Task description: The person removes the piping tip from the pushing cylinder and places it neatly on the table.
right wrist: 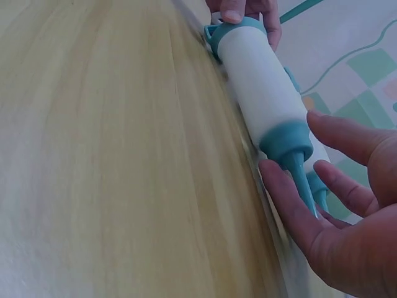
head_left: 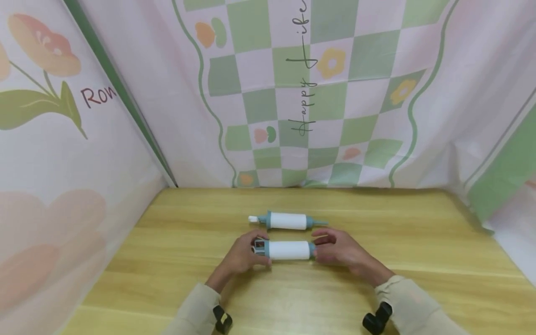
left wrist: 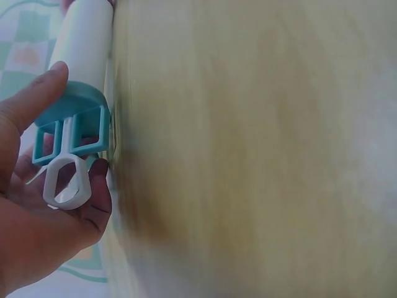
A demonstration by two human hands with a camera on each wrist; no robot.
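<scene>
Two white tubes with teal ends lie on the wooden table, side by side. The nearer tube (head_left: 289,250) is between both hands. My left hand (head_left: 243,253) grips its handle end; in the left wrist view a fingertip lies on the teal collar (left wrist: 77,99), with other fingers curved around the white ring (left wrist: 67,181) and teal loops. Around the nozzle end is my right hand (head_left: 341,251), its fingers spread and loosely curved; in the right wrist view the fingertips (right wrist: 315,119) are close beside the teal cap (right wrist: 287,139), contact unclear. The farther tube (head_left: 288,221) is untouched.
The wooden table (head_left: 167,260) meets a patterned curtain (head_left: 289,93) behind both tubes. Another printed curtain (head_left: 63,186) hangs at the left, and more fabric hangs at the right. Black straps or mounts (head_left: 223,320) show at both wrists.
</scene>
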